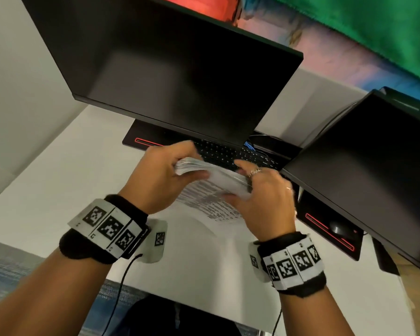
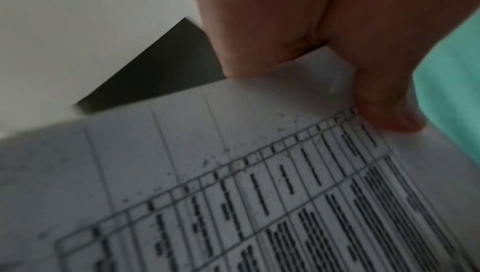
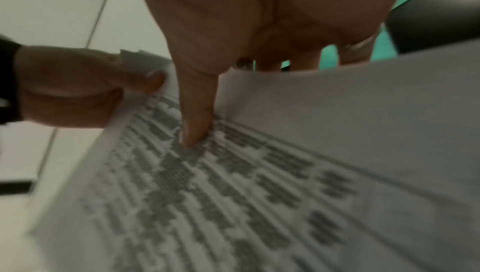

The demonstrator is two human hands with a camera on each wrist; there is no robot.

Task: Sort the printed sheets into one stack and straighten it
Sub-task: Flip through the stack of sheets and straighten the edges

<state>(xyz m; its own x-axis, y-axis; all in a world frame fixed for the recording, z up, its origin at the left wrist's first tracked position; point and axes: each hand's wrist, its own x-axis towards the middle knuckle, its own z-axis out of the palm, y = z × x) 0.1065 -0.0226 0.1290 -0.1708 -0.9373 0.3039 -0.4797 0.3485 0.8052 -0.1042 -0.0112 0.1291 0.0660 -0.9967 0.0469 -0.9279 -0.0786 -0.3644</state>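
Observation:
A stack of printed sheets with dense tables stands nearly upright above the white desk, held between both hands. My left hand grips its upper left end, thumb on the near face and fingers behind. My right hand grips the right end the same way, rings on two fingers. In the left wrist view the table print fills the frame under my thumb. The right wrist view shows my right thumb pressed on the printed face, with the left hand at the far edge.
A dark monitor hangs just behind the stack, with a black keyboard under it. A second monitor stands close on the right above a mouse. Cables run from both wristbands down past the desk's front edge.

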